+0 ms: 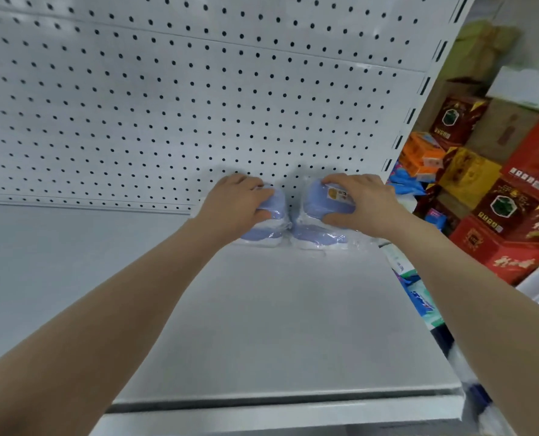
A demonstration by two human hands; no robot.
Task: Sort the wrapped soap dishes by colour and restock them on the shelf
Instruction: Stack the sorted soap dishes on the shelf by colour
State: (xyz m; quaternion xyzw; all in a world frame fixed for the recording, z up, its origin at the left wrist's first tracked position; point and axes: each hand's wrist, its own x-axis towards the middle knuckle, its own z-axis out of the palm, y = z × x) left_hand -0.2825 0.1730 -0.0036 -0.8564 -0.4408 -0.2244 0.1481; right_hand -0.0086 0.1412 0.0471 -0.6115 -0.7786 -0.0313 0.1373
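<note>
Both hands are reaching to the foot of the white pegboard (167, 105), where four blue soap dishes in clear wrap are sitting in two stacks on the white shelf (262, 309). The left hand (236, 202) is gripping the left top dish (276, 201), with its fingers curling over the far side and its thumb pressing on the near side. That dish is resting on the left bottom dish (262, 232), which is lying flat on the shelf just in front of the pegboard. The right hand (361, 199) is clamping the right top dish (321, 199) in the same way. A yellow and white label (340, 195) is showing beside its fingers. This dish is sitting on the right bottom dish (315, 234). The two stacks are standing side by side along the pegboard, and their wrappers are touching in the middle. Past the right end of the pegboard, red and yellow cartons (498, 199) are standing piled up.
</note>
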